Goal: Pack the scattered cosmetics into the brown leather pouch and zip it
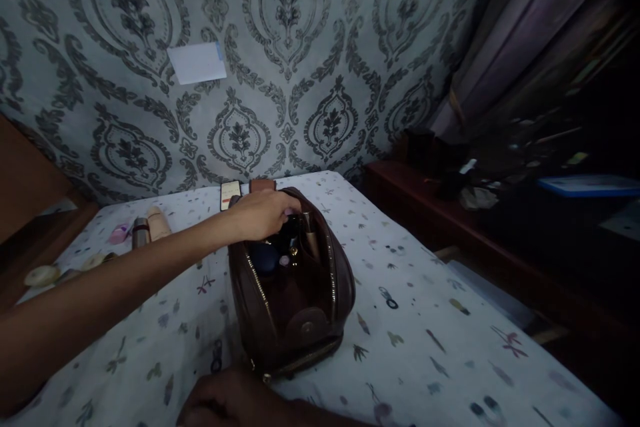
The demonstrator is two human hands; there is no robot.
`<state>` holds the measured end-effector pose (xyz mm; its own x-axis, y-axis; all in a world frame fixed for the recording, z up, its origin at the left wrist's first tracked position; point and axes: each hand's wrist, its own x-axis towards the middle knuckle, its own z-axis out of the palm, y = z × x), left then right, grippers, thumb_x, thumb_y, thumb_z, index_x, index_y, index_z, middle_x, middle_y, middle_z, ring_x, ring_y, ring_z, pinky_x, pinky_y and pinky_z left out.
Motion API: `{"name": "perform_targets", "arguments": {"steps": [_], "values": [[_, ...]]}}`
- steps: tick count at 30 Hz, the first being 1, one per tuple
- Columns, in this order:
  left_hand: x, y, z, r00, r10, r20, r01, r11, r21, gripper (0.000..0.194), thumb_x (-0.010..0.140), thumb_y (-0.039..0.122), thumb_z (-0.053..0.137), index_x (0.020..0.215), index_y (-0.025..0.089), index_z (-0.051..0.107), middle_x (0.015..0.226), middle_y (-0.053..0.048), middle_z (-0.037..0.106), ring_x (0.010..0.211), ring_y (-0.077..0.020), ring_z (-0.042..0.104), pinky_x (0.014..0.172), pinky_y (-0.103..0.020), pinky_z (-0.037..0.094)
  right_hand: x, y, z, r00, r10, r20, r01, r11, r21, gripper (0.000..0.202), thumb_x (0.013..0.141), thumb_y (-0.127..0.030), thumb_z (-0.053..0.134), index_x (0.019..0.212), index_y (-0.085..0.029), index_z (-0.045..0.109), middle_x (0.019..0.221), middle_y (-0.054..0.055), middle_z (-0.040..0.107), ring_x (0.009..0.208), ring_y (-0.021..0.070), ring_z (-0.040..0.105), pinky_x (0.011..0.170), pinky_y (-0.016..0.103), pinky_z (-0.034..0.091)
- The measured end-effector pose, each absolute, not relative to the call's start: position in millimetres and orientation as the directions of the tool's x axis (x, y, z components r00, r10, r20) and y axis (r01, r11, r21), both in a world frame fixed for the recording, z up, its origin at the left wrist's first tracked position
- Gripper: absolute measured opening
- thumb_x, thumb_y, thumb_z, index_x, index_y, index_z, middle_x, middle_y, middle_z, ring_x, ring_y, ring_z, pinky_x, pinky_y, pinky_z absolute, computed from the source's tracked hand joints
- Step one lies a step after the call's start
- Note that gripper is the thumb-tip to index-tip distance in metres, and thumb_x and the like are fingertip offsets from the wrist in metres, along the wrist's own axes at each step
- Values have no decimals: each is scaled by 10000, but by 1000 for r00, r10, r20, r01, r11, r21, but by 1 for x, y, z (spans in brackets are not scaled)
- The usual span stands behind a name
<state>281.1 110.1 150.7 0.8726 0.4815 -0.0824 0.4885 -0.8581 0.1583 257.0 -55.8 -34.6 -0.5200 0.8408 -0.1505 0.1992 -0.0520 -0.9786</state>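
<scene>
A dark brown cosmetic bag (295,360) stands unzipped on the printed bedsheet. My left hand (265,213) reaches over its far left edge, fingers bent and drawn together inside; what they grip is hidden. Within the bag lie a dark blue round item (263,257), a small gold piece (294,255) and a pinkish round bit (285,260). A tube-like item (313,240) sits in a pocket along the right inner wall. In front of the bag, my right hand (230,397) is dim, its fingers curled, with nothing visible in them.
Behind the bag are a phone (231,195) and a brown leather item (263,185). To the left lie a beige tube (158,223), a cylindrical bottle (141,233), a pink item (119,233) and a pale round item (42,275). A dark red wooden ledge (400,197) borders the right.
</scene>
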Motion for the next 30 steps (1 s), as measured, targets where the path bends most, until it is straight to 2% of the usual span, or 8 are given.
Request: {"name": "perform_targets", "arguments": {"steps": [7,15,18,21,30], "values": [[281,111,153,870,483,-99,491,-867,83,392,860,124,476,1123,309,702,1003,12,755,866,-176,674,629,-231,413,257,-56,-41,-545,831,-107,145,-32,-989,353,893,-211,557,1175,-96,736,967,86,756,872,149,697,741,163,504],[282,119,150,856,510,-89,512,-859,7,431,842,136,487,1158,354,681,1071,7,735,964,-213,669,706,-262,446,259,-57,-35,-532,842,-92,152,-12,-988,337,890,-204,561,1157,-98,738,943,71,750,823,127,672,703,149,485],[282,119,150,845,529,-78,527,-849,-51,415,843,141,485,1153,335,680,1091,-20,717,975,-230,668,720,-276,450,259,-57,-30,-532,840,-103,168,-15,-986,341,881,-190,564,1158,-94,738,911,60,743,798,120,660,698,149,481],[282,117,151,847,524,-84,519,-851,-82,358,862,163,475,1123,301,677,1027,-45,710,923,-241,669,697,-289,447,259,-58,-26,-528,839,-129,176,-40,-984,363,876,-202,548,1157,-77,741,918,77,746,808,128,668,717,155,488],[282,115,152,846,526,-85,522,-850,-66,313,884,173,474,1106,277,668,1017,-50,698,924,-240,654,706,-290,443,257,-58,-32,-518,850,-91,159,-8,-987,360,878,-200,556,1165,-92,743,970,84,761,875,149,694,760,166,500]]}}
